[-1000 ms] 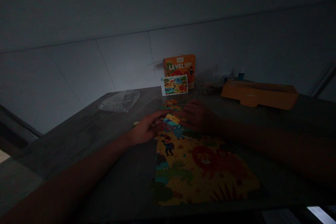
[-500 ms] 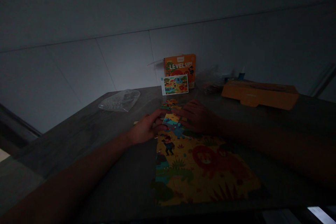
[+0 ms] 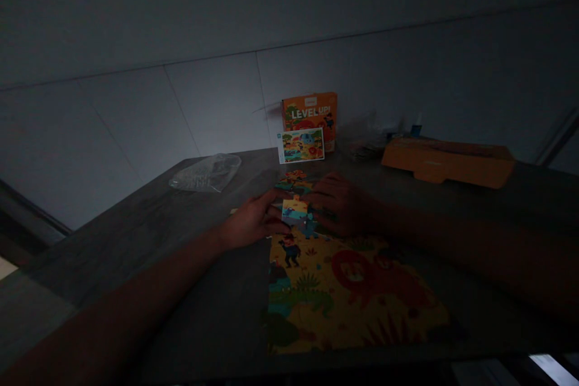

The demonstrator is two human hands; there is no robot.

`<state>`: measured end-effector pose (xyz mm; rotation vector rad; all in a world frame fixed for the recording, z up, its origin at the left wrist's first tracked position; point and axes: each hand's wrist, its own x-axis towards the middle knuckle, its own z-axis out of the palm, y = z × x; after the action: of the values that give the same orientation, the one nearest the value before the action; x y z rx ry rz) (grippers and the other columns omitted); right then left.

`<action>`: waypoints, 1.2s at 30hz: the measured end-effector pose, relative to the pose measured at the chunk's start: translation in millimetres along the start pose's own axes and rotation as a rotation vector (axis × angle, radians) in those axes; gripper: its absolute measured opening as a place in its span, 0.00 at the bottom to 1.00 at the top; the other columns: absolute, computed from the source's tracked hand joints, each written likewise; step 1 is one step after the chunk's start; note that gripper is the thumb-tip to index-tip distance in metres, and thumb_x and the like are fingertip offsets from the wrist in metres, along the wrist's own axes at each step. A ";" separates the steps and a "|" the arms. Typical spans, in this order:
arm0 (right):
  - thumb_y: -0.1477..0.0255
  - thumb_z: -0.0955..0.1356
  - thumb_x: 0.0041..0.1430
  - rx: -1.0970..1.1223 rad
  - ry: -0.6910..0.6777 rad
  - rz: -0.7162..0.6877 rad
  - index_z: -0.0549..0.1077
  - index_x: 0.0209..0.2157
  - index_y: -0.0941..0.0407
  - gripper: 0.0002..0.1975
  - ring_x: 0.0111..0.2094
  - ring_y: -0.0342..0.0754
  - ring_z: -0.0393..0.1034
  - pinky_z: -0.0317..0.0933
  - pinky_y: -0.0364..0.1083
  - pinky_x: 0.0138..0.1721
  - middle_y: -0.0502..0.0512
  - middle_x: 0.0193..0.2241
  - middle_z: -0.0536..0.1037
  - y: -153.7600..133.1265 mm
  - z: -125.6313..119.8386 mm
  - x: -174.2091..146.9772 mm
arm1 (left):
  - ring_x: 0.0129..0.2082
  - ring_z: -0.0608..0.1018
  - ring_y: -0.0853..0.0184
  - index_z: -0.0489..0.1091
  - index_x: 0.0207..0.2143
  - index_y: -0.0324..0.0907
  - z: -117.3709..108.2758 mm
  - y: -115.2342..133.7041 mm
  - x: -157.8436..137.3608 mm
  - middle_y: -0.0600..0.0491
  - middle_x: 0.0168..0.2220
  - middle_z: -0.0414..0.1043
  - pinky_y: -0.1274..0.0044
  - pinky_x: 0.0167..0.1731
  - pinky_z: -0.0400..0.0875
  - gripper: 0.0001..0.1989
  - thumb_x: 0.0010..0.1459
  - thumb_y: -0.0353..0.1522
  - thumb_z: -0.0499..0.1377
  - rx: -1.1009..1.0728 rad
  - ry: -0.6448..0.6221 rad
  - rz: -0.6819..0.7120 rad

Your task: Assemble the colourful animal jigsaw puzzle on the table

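A jigsaw piece (image 3: pixel 295 210) with a yellow, blue and grey print is pinched between my two hands, over the top edge of the partly joined jigsaw puzzle (image 3: pixel 316 295). My left hand (image 3: pixel 253 221) grips its left side with thumb and fingers. From the right, the fingertips of my right hand (image 3: pixel 341 204) close on its other side, partly hiding the puzzle below. Lions, a crocodile and a figure in a hat show on the joined part. Just beyond my fingers lie more printed pieces (image 3: pixel 295 177). Dim light blurs the finger contacts.
A picture card (image 3: pixel 301 146) leans on an orange puzzle box (image 3: pixel 332 110) at the back. To the left lies a clear plastic bag (image 3: pixel 208 174). An open orange box part (image 3: pixel 447 163), more clear plastic (image 3: pixel 362 132) and a small blue bottle (image 3: pixel 416 130) sit back right, near the wall.
The jigsaw piece has turned straighter and shifted slightly right. My left fingers have spread along its left side, and my right fingers have moved slightly. The joined puzzle stays where it was.
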<state>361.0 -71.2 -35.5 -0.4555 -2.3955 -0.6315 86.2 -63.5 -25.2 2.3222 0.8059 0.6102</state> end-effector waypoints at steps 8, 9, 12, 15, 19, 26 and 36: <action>0.66 0.66 0.66 -0.005 0.000 -0.003 0.73 0.51 0.62 0.17 0.38 0.55 0.70 0.64 0.56 0.45 0.62 0.37 0.76 -1.6 -1.6 1.4 | 0.39 0.85 0.59 0.62 0.54 0.43 -1.0 3.9 -0.2 0.51 0.38 0.83 0.74 0.36 0.76 0.27 0.57 0.36 0.69 0.011 -0.009 -0.007; 0.66 0.66 0.66 -0.002 0.000 -0.004 0.73 0.51 0.62 0.17 0.38 0.55 0.70 0.64 0.56 0.44 0.62 0.36 0.76 -1.5 -1.6 1.4 | 0.39 0.85 0.59 0.61 0.54 0.42 -1.1 4.2 -0.2 0.51 0.37 0.83 0.74 0.36 0.76 0.27 0.57 0.36 0.69 0.009 -0.010 -0.004; 0.66 0.65 0.66 0.005 0.001 -0.007 0.73 0.50 0.63 0.17 0.38 0.55 0.70 0.64 0.56 0.44 0.62 0.36 0.76 -0.9 -0.7 1.3 | 0.39 0.85 0.59 0.62 0.54 0.42 -1.0 4.0 -0.2 0.51 0.37 0.83 0.73 0.36 0.76 0.27 0.57 0.37 0.69 0.019 -0.013 -0.003; 0.65 0.66 0.66 -0.004 -0.002 -0.014 0.73 0.50 0.63 0.17 0.38 0.55 0.70 0.64 0.56 0.43 0.62 0.36 0.76 -0.2 0.9 1.1 | 0.38 0.84 0.59 0.63 0.54 0.42 -1.4 2.6 -0.1 0.52 0.37 0.82 0.74 0.35 0.75 0.28 0.55 0.38 0.70 0.042 0.001 0.007; 0.66 0.66 0.67 -0.013 0.008 -0.004 0.73 0.52 0.63 0.18 0.38 0.55 0.70 0.64 0.56 0.44 0.63 0.37 0.77 0.0 1.6 0.8 | 0.41 0.82 0.60 0.66 0.51 0.43 -6.3 2.3 0.4 0.52 0.39 0.79 0.73 0.39 0.74 0.26 0.53 0.37 0.71 0.116 0.109 0.038; 0.67 0.64 0.69 -0.007 -0.057 0.007 0.74 0.50 0.62 0.15 0.39 0.55 0.71 0.65 0.57 0.44 0.62 0.37 0.77 -0.5 -1.6 -0.7 | 0.27 0.78 0.67 0.63 0.47 0.42 -39.6 1.0 -5.7 0.56 0.30 0.76 0.79 0.25 0.67 0.22 0.56 0.39 0.67 -0.011 0.049 -0.108; 0.70 0.63 0.70 0.041 -0.073 0.013 0.74 0.51 0.59 0.14 0.39 0.56 0.71 0.66 0.56 0.42 0.62 0.39 0.77 2.5 1.5 -3.0 | 0.30 0.81 0.65 0.66 0.39 0.39 -75.1 -0.2 -22.0 0.53 0.27 0.78 0.79 0.29 0.68 0.12 0.56 0.32 0.66 -0.007 -0.287 -0.344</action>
<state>363.8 -68.8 -37.6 -0.4834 -2.4675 -0.5676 26.6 -49.2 23.5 2.1288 1.0274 0.1267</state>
